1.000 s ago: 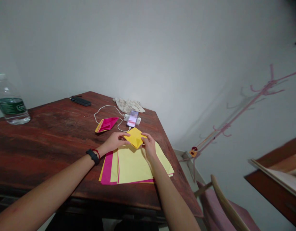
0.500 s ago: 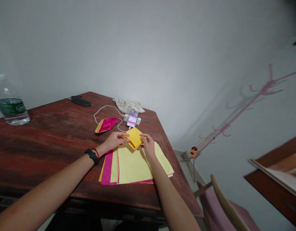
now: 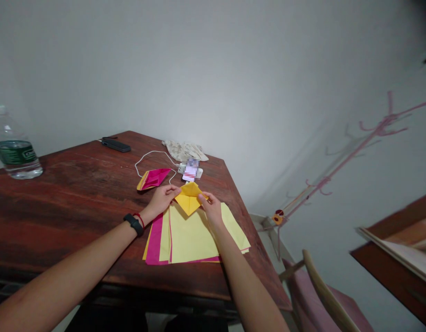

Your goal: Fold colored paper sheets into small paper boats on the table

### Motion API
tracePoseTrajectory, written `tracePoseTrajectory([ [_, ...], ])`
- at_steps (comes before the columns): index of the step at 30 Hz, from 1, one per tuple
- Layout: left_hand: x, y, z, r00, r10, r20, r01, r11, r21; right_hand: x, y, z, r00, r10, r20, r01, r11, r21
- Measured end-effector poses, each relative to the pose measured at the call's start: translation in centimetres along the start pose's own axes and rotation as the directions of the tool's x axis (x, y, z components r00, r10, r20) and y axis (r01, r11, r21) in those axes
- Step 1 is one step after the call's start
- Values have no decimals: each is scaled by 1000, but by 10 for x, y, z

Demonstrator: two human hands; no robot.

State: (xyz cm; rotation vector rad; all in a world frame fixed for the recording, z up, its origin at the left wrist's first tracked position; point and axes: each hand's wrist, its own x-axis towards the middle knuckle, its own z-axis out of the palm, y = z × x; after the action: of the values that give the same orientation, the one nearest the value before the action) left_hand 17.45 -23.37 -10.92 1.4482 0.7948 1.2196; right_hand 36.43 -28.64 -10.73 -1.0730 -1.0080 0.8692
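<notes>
This looks like a room in a home: pink coat stand [image 3: 326,180], pink-covered wooden chair [image 3: 301,288], reddish-brown wooden worktop [image 3: 78,203], plain pale wall [image 3: 213,92].

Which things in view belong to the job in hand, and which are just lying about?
Likely in the job:
folded yellow paper piece, held by left hand and right hand;
stacked pale-yellow and magenta paper sheets;
folded magenta-and-yellow paper piece, probably.

Seemingly just lying about:
clear plastic bottle with green label;
black oblong device;
lit rectangular phone;
pale patterned cloth.
</notes>
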Motion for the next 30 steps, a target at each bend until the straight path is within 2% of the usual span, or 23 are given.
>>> tracePoseTrajectory([
  [10, -4, -3, 3, 999, -1, 40, 0, 1000, 27, 2, 1, -2, 991, 26, -130, -11, 994, 110],
  [14, -5, -3, 4, 998, -4, 61, 5, 1000, -6, 2, -2, 0, 991, 13, -133, -3, 998, 70],
  [17, -6, -2, 5, 991, 93, 92, -95, 995, 15, 0, -2, 2, 995, -3, -104, 7, 999, 38],
  [20, -8, 0, 6, 974, 184, 131, -203, 968, 145, -2, -2, 4, 998, -13, -61, 16, 999, 52],
  [24, -10, 1, 7, 977, 121, 175, -168, 944, 283, -4, -3, 6, 999, -21, -37, 23, 998, 59],
  [30, -10, 0, 7, 983, 0, 183, -38, 979, 200, -8, -9, 9, 999, -29, 23, 28, 999, 40],
])
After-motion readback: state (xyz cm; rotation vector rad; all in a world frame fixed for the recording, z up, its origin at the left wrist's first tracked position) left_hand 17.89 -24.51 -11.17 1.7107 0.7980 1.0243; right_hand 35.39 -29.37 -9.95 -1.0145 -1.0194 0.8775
